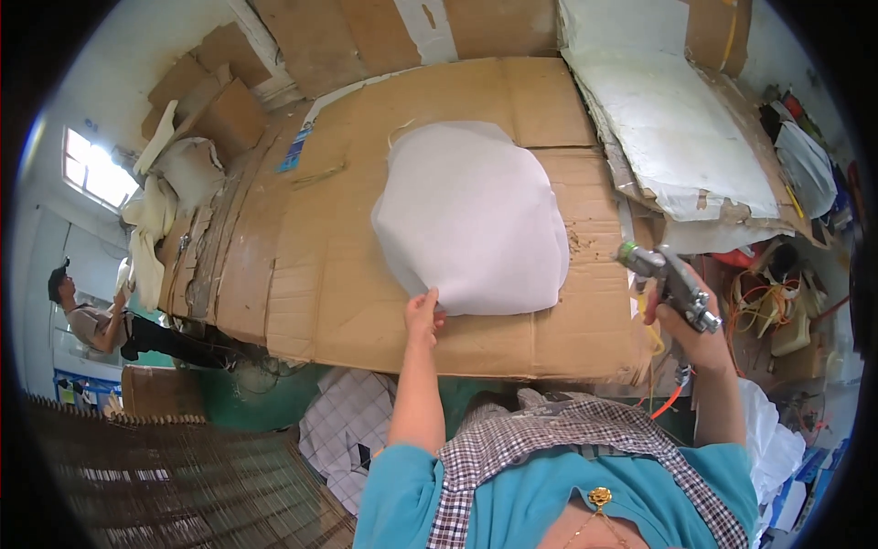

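Observation:
A pale grey-lilac sheet [471, 215], rounded in outline and slightly bulging, lies on the cardboard-covered table [338, 247]; whether it is fabric or foam I cannot tell. My left hand [423, 320] pinches its near edge between thumb and fingers. To the right, held up beside the table's near right corner, is a metal spray gun [669, 279] with a green-tinged nozzle end. My right hand [700, 334] is wrapped round its handle, and the gun points left toward the sheet, apart from it. An orange hose [669, 403] hangs below the gun.
A stack of whitish sheets [695, 137] stands at the right back. Tangled orange cords [754, 306] hang at the right. Cardboard boxes [219, 119] sit at the back left. Another person [91, 316] stands far left. A slatted brown rack [165, 471] fills the lower left.

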`<state>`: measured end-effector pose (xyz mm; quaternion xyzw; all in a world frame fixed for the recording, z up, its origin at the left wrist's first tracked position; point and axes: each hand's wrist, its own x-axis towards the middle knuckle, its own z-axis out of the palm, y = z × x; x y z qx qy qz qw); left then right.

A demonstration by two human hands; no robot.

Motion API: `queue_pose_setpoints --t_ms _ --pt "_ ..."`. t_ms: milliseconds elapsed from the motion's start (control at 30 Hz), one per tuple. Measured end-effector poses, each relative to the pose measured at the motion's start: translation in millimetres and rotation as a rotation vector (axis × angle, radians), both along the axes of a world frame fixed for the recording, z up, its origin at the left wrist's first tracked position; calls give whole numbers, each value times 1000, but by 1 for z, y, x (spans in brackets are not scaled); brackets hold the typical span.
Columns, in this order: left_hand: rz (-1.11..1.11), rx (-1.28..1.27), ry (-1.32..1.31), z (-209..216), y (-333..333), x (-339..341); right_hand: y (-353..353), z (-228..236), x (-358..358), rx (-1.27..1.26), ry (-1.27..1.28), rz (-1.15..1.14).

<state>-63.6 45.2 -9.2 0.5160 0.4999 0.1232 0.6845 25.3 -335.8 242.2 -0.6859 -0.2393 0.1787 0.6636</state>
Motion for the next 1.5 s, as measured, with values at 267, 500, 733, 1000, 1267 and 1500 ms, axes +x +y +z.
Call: queue_pose_setpoints --t_ms 267,500,733,1000,1267,1500 --pt "96 -26 109 -50 -9 -161 -38 18 -51 -162 14 222" --pt "152 -80 92 -50 -17 -209 -34 16 -89 15 -50 -63" --pt "-92 -82 -308 -34 -33 -75 -51 23 -147 -132 4 80" --pt "-63 -185 -245 -20 -84 -7 -43 32 -131 -42 -42 -243" --pt "22 -231 -270 -11 -100 -8 -73 36 -120 -89 54 131" --pt "63 -246 -277 -2 -106 -11 -37 21 -94 31 10 -59"
